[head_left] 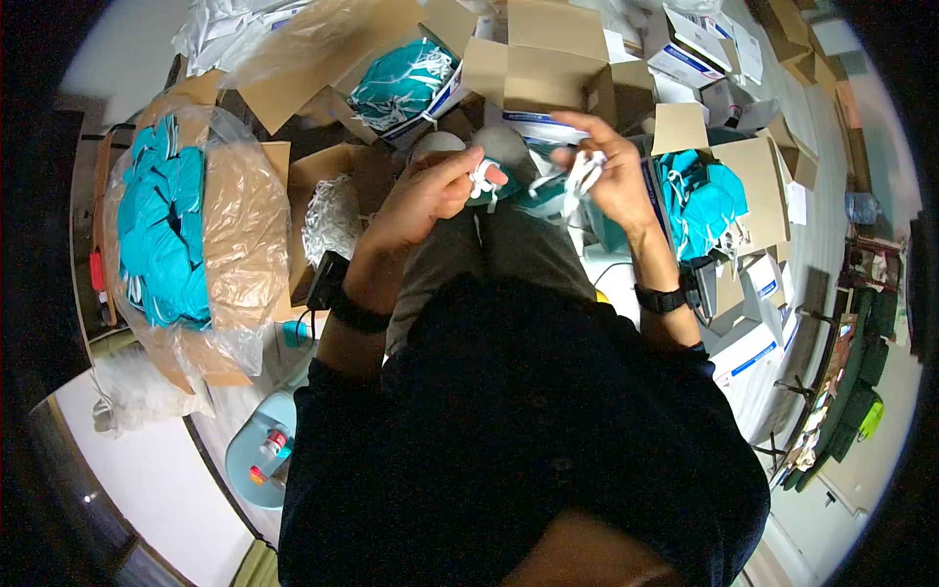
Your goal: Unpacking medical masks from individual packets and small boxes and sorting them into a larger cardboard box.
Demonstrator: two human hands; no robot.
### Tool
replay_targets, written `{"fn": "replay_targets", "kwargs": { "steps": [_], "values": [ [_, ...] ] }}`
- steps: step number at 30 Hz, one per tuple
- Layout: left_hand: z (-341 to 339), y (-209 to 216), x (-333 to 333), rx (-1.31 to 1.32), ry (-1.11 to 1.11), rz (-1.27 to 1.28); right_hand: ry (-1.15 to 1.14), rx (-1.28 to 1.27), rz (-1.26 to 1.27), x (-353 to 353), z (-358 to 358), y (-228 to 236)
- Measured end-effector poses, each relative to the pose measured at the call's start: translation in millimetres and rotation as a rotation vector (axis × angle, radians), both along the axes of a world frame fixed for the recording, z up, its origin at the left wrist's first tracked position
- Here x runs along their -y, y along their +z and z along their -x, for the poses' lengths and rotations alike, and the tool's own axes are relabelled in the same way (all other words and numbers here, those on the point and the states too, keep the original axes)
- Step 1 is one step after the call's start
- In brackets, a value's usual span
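Note:
Above my lap, my left hand (435, 191) is closed, its thumb and fingers pinching a white cord (483, 180). Dark teal fabric (501, 176) shows just beyond those fingertips. To its right, my right hand (608, 168) grips a loose bundle of white cords (583, 172), slightly smeared by motion, with the index finger stretched out. A teal cloth piece (544, 201) hangs below the cords between my hands; whether both hands hold the same piece I cannot tell.
Teal pieces (161, 225) fill a plastic-lined carton at left. More lie in an open box (401, 83) ahead and another (699, 191) at right. White cords (335, 217) are heaped in a carton by my left forearm. An open cardboard box (556, 59) stands straight ahead.

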State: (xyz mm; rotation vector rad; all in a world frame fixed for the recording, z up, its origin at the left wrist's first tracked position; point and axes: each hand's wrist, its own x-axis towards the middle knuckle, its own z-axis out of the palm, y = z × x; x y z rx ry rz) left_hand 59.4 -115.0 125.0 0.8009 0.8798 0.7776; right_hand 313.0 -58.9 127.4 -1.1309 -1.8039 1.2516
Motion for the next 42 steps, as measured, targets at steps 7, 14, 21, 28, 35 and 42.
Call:
{"fn": "replay_targets", "kwargs": {
  "steps": [7,14,21,28,35,42],
  "values": [
    [-15,13,5,-0.220,-0.071,-0.121,0.302,-0.018,-0.232,16,52,-19],
    [-8,3,15,-0.319,-0.100,-0.163,0.159,-0.084,-0.122,23,45,-21],
    [-9,-9,14,-0.286,-0.039,-0.198,0.408,-0.039,0.135,15,26,-10],
    [-9,-7,16,-0.202,0.012,-0.130,0.423,-0.129,0.254,14,25,-10],
    [-9,3,17,-0.233,0.017,-0.098,0.313,-0.224,0.234,19,31,-6],
    [-10,3,15,-0.251,-0.046,-0.121,0.425,-0.171,0.294,20,36,17]
  ]
}}
